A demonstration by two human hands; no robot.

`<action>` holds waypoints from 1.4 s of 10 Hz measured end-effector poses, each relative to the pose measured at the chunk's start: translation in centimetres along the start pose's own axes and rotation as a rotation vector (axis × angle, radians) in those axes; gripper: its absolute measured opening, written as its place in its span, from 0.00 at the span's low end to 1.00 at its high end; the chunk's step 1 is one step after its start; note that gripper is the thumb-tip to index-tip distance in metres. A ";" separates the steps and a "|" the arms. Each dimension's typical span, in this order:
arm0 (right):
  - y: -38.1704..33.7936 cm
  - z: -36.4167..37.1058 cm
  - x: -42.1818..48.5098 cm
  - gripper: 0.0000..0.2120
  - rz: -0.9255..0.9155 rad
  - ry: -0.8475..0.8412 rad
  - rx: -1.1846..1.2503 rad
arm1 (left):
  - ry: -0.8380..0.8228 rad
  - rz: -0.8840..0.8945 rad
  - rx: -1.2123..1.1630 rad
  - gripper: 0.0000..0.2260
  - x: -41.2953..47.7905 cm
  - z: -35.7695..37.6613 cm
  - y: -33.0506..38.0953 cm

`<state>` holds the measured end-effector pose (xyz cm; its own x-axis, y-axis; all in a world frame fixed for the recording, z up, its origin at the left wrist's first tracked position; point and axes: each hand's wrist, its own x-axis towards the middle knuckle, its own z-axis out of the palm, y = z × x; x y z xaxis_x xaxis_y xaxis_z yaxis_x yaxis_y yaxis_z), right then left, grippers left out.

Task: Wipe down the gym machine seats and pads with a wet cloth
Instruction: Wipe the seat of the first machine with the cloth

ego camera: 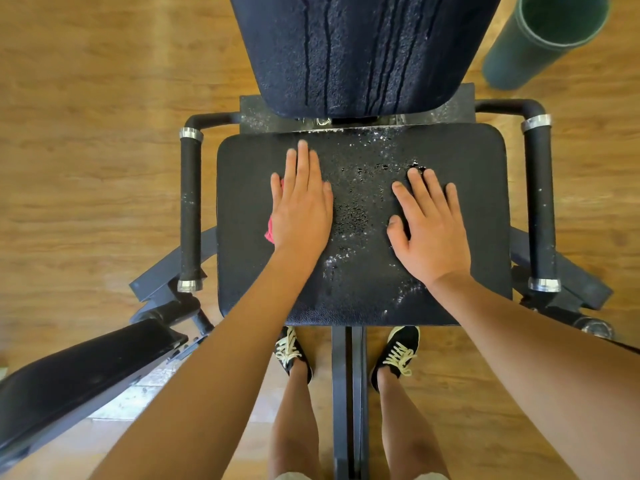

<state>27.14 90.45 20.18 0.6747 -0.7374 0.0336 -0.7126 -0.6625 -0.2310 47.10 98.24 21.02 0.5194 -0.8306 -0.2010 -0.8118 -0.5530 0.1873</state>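
While the left handle (190,209) stands just beside the seat (485,216), the left hand (300,206) is pressed flat on the seat's left half, fingers stretched out, with a red cloth (270,231) held down under the palm. Water drops are seen in the middle of the seat. The right hand (429,230) is laid flat with spread fingers, grasping nothing. The wet back pad (360,53) is seen above.

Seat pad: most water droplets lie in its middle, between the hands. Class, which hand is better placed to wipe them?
Left. The left hand lies flat on the red cloth, beside the droplets on the seat pad. The right hand is bare.
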 end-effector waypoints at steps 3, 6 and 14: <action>0.0 0.2 0.0 0.24 -0.008 0.020 0.007 | 0.049 0.037 -0.150 0.27 2.0 -0.8 -0.4; 0.1 0.2 0.0 0.24 -0.005 0.013 -0.002 | 0.060 -0.063 -0.038 0.32 -1.2 0.5 -1.8; 0.2 0.3 0.0 0.24 -0.004 0.021 0.015 | 0.311 0.063 -0.254 0.17 4.0 0.3 -0.4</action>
<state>27.08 90.36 19.84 0.6730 -0.7376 0.0550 -0.7069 -0.6634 -0.2454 49.42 95.15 19.90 0.5583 -0.8221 0.1112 -0.7731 -0.4669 0.4294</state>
